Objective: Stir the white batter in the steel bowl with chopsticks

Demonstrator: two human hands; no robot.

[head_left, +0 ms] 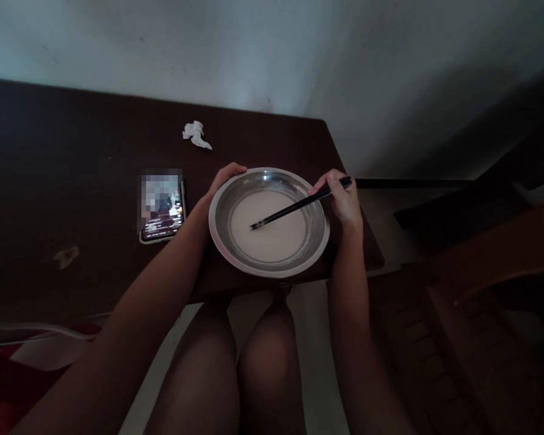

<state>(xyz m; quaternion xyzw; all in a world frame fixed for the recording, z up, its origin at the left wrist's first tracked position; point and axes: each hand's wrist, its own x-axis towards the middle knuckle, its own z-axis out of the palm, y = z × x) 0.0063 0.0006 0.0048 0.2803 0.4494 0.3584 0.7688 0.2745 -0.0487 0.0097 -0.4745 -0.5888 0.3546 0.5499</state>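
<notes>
A shiny metal bowl point(316, 241) holding a pale, milky liquid sits near the front right corner of a dark wooden table point(72, 181). My left hand point(220, 181) wraps the bowl's left rim, thumb over the far edge. My right hand point(340, 199) is closed on a pair of dark chopsticks point(294, 208) at the bowl's right rim. Their tips dip into the liquid near the bowl's middle.
A lit phone point(162, 208) lies flat just left of the bowl. A crumpled white tissue point(196, 134) sits farther back. A pale wall rises behind the table. Wooden furniture point(480, 290) stands at the right. My knees show below the table edge.
</notes>
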